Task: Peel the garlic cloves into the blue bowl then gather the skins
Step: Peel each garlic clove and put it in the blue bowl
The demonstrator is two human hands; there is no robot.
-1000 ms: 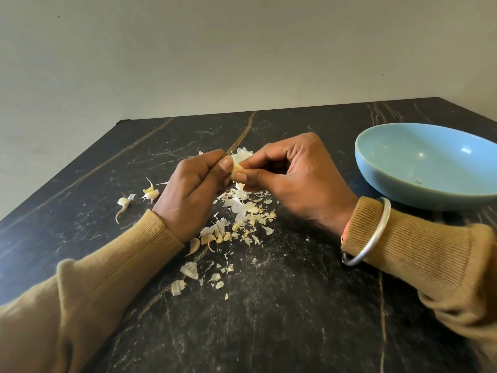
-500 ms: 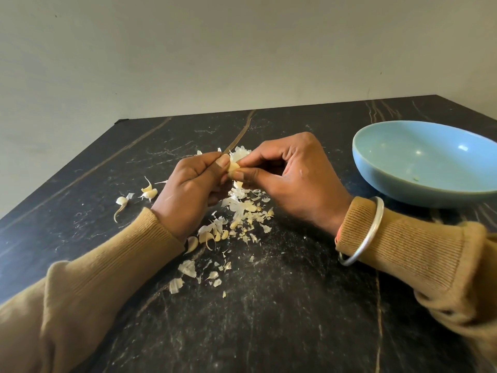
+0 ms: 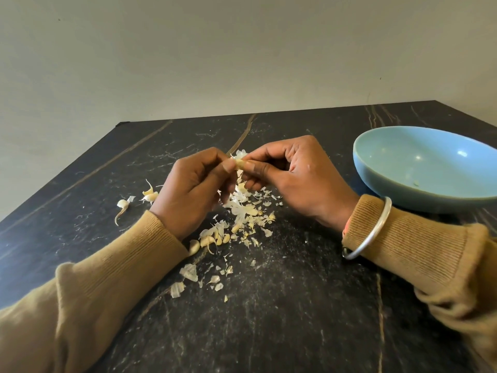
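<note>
The dark worktop (image 3: 295,332) fills the lower frame. The blue bowl (image 3: 382,181) sits at the right edge, well apart from my work and almost bare inside. My left grip (image 3: 193,189) and right grip (image 3: 298,179) meet at centre frame above the heap of skins (image 3: 243,212). A few loose cloves (image 3: 149,196) lie left of my left wrist. Both grips pinch one garlic clove (image 3: 239,164) with thumb and fingertips. Its long axis seems to run across, pinch to pinch, though my fingers hide most of it. The bowl lies to its right, so I judge the nearer right grip should carry it over once it is bare.
</note>
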